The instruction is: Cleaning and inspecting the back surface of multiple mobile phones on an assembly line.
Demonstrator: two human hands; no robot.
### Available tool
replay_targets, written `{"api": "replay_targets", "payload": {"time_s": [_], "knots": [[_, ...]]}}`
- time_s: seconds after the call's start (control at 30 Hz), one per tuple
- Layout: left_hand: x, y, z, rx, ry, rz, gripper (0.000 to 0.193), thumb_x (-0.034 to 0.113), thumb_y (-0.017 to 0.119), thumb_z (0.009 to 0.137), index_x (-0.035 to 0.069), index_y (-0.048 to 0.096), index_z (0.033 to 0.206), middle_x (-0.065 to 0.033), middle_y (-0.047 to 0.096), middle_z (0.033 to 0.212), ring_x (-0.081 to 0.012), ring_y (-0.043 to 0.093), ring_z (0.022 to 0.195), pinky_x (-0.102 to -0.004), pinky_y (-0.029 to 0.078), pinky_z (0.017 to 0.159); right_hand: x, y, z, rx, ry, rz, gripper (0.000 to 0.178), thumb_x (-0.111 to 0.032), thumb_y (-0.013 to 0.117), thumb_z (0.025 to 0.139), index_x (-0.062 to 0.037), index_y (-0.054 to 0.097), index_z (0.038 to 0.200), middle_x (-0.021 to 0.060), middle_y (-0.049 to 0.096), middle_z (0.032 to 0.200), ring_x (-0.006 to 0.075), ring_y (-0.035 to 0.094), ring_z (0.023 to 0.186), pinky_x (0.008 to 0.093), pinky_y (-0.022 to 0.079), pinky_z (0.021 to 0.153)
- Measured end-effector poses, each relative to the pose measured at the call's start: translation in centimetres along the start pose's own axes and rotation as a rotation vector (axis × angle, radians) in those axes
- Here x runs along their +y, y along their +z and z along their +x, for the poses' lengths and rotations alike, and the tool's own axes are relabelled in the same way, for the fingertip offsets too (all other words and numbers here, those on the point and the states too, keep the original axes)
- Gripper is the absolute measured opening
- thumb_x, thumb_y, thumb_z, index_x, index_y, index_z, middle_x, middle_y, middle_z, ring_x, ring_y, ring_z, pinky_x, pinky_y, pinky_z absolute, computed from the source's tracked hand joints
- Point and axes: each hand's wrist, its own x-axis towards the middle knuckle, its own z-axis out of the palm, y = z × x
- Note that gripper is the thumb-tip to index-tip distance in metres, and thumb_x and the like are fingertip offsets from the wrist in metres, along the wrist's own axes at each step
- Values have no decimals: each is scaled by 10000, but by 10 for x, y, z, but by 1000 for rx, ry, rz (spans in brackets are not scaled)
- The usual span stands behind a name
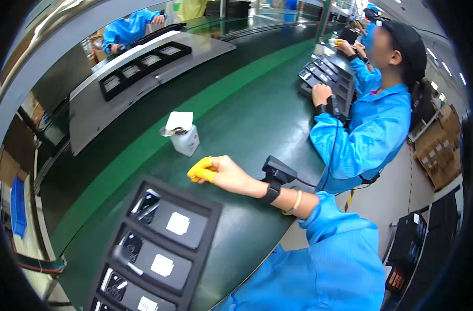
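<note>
My right hand (220, 172) reaches in from the right over the green bench, with yellow finger cots on its fingers. Its fingers are drawn together in a pinch; whatever they hold, if anything, is too small or hidden to make out. Just beyond it stands a white plastic bottle (187, 142) with a folded white cloth (179, 121) on top. Nearer, at lower left, lies a black foam tray (209, 228) with several compartments, holding dark smartphones (182, 220) with white labels. A blurred, rounded dark shape (121, 254) shows over one phone. My left hand is out of view.
A black wrist strap (270, 193) has a cord running to a dark device (278, 170) by the bench edge. On the right, a co-worker in blue (366, 124) handles another phone tray (342, 88). Across the bench, a black tray (143, 67) rests on a grey panel (91, 116).
</note>
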Motion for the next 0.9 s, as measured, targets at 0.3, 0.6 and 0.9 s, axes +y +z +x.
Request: {"api": "replay_targets", "payload": {"time_s": [0.3,0.6,0.9], "knots": [[-37,11,45,36,-25,-4,546,242,592,904,10,424,1369,-205,434,1384,-312,490,1167,-386,391,1000,1,-13,-11,-278,121,-354,145,-89,566,902,20,661,924,85,659,913,141,606,870,281,496,790],[6,83,97,-131,-149,176,613,387,600,891,64,430,1383,-158,488,1355,-262,518,1135,-322,376,993,-3,-14,-19,-407,-67,-407,98,-36,575,859,42,617,901,142,658,957,278,623,899,351,492,792],[39,196,137,-350,-109,-303,587,71,626,849,-47,378,1369,-233,449,1336,-332,499,1118,-413,424,958,28,0,-22,-367,-219,-497,147,-81,521,809,51,544,748,208,550,751,378,553,698,457,435,628]]}}
